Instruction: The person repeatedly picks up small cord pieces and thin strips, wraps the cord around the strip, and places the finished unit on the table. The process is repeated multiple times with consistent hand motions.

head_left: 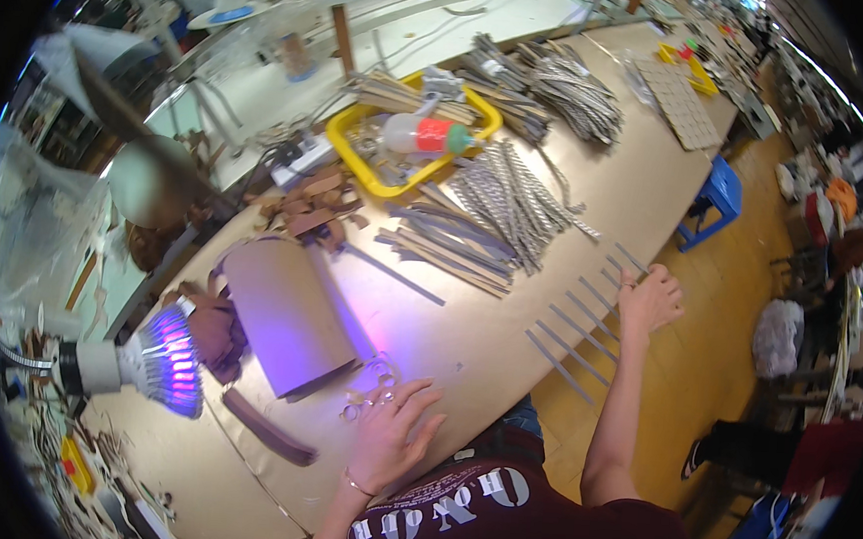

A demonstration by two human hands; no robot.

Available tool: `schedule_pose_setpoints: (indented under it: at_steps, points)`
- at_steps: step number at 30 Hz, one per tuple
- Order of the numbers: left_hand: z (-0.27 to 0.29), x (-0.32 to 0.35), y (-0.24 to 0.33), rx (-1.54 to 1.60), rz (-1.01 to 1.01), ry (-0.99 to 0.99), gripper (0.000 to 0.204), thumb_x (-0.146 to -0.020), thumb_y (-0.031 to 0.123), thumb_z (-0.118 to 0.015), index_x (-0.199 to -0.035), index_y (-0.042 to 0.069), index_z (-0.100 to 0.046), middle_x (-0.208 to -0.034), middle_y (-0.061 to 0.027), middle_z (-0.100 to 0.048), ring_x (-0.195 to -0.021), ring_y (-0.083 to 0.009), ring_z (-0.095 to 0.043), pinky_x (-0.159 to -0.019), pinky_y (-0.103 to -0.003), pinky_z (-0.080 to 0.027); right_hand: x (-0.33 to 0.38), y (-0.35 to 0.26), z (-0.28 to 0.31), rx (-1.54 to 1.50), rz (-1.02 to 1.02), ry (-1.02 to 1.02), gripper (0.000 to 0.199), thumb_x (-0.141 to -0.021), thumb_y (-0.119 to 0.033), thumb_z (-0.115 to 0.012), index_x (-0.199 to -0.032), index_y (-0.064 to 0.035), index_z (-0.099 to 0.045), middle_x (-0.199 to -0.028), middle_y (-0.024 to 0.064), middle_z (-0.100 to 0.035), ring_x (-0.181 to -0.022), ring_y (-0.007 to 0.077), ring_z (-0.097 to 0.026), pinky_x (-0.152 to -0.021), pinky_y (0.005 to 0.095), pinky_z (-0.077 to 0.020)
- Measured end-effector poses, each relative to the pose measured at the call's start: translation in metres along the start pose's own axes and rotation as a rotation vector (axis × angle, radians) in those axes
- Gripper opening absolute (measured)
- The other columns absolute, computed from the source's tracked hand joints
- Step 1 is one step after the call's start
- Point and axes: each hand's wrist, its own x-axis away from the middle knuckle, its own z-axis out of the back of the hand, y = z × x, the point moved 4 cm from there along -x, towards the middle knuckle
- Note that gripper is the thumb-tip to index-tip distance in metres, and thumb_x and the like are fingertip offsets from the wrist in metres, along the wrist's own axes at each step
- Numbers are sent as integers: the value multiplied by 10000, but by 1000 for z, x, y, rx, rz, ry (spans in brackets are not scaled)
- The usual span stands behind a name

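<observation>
My left hand (pixel 392 435) is at the table's near edge, fingers apart, beside a small pair of scissors (pixel 378 373) with pale, see-through handles. Its fingertips are close to the handles; whether they touch is hard to see. Several thin grey strips (pixel 565 345) lie in a spaced row along the right edge, their ends sticking out past it. At the far end of that row my right hand (pixel 652 298) has its thumb and fingers closed on a grey strip (pixel 611 279), whose other end is hidden by the hand.
A curved brown sheet (pixel 286 310) stands under a lit purple lamp (pixel 164 362). Brown scraps (pixel 307 203) lie behind it. A yellow basket (pixel 349 166) holds a bottle (pixel 420 133). Bundles of braided strips (pixel 510 200) lie nearby. A blue stool (pixel 714 203) stands beyond the right edge.
</observation>
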Motion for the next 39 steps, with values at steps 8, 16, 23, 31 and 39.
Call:
schedule_pose_setpoints:
  at_steps: [8, 16, 23, 31, 39]
  points:
    - [1, 15, -10, -65, -8, 36, 275, -856, 214, -726, -1106, 117, -665, -1148, -58, -664, -923, -267, -644, -811, -390, -483, 62, -98, 41, -663, 607, -123, 344, -868, -371, -709, -1063, -98, -635, -958, 110, -637, -969, 281, -597, -840, 435, -440]
    - [-4, 17, -4, -75, -78, 140, 318, -914, 196, -630, -1216, 111, -578, -1155, -97, -637, -988, -307, -630, -850, -429, -488, 208, -249, 43, -821, 1164, 15, 298, -745, -224, -809, -890, -5, -668, -886, 179, -607, -803, 382, -605, -709, 494, -468]
    - [9, 20, -3, -161, -61, 193, 289, -900, 254, -635, -1138, 90, -640, -1053, -126, -676, -890, -242, -637, -881, -404, -485, 204, -256, 26, -754, 1217, 153, 162, -859, -136, -689, -927, 1, -635, -950, 153, -605, -878, 324, -595, -780, 404, -469]
    - [5, -1, -36, 346, 195, 679, 513, -939, 234, -632, -1403, 82, -476, -1190, -127, -629, -980, -271, -652, -814, -388, -532, 193, -214, 74, -1073, 1283, -514, 154, -869, -125, -674, -936, 1, -617, -947, 141, -597, -865, 310, -588, -777, 386, -461]
    - [33, -22, -12, 718, 198, 723, 242, -934, 166, -675, -1115, 9, -708, -1016, -83, -738, -925, -138, -668, -838, -299, -524, 198, -178, 94, -1156, 1189, -1268, 147, -879, -114, -660, -946, 1, -598, -944, 128, -588, -852, 295, -580, -773, 369, -453]
